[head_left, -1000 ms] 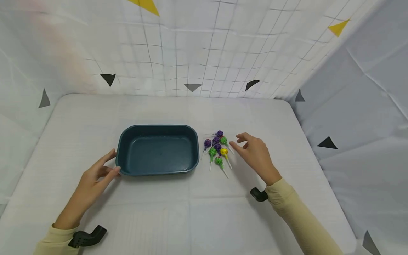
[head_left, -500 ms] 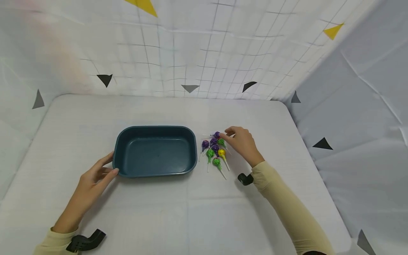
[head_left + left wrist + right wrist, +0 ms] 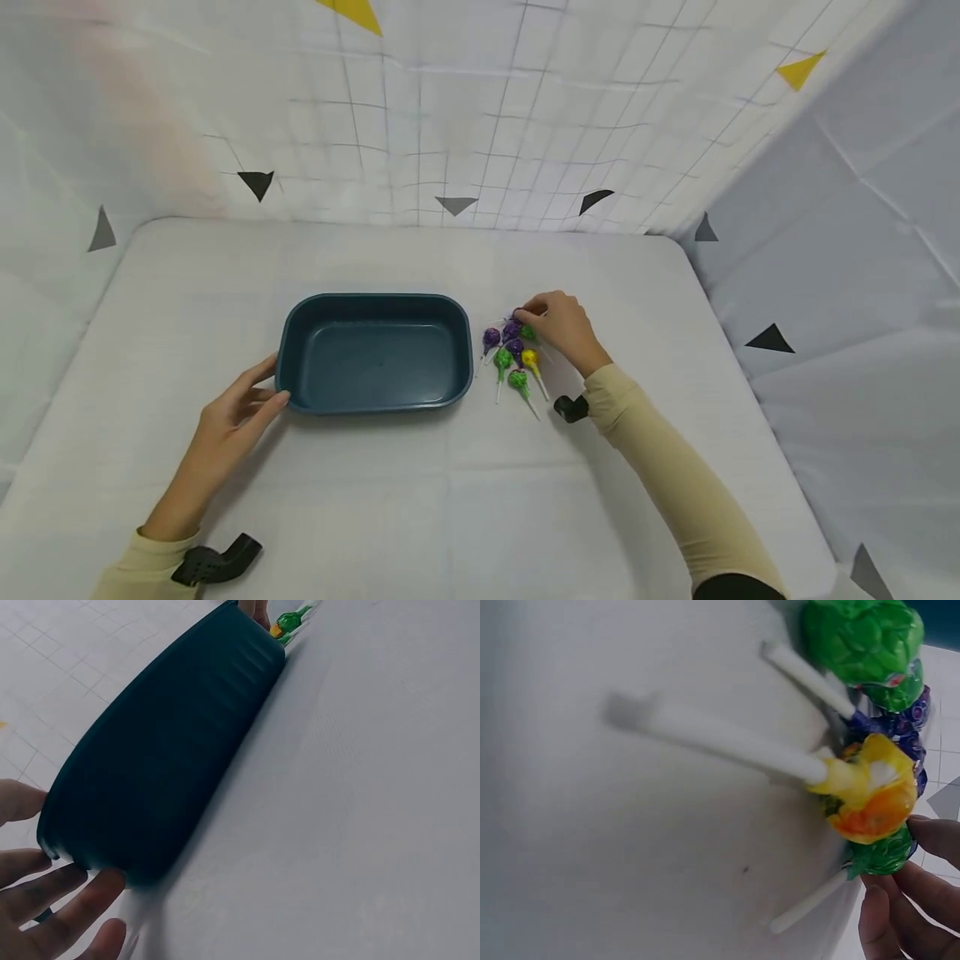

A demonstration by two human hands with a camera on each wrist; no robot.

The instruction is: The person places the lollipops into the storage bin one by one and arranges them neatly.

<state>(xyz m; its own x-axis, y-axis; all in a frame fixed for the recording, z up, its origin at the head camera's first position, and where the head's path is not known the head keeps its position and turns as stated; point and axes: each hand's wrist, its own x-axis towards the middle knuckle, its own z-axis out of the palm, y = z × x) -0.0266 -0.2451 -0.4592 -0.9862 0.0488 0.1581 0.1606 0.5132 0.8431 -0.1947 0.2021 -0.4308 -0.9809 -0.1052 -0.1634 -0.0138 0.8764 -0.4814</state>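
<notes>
A dark teal rectangular tub (image 3: 375, 410) sits on the white table. My left hand (image 3: 232, 425) rests against its left end, fingers fairly straight and spread; in the left wrist view the fingertips (image 3: 105, 889) touch its outer wall. Right of the tub lies a cluster of wrapped lollipops: several purple (image 3: 491, 337), a few green (image 3: 518, 380) and one yellow (image 3: 530, 358). My right hand (image 3: 561, 327) pinches the rearmost purple lollipop (image 3: 517, 317) between thumb and fingers, partly hiding it. In the right wrist view a green lollipop (image 3: 885, 851) is close by those fingers.
White cloth covers the table (image 3: 525, 517). Behind it hangs a white sheet (image 3: 450, 108) with grid lines and triangle marks, and grey-white sheeting (image 3: 862, 292) rises at the right. A black wrist camera mount (image 3: 217, 561) sits on each sleeve.
My right hand has moved left and away from me to the rearmost purple lollipop, and its thumb and fingers have closed on it. The left hand stays at the tub.
</notes>
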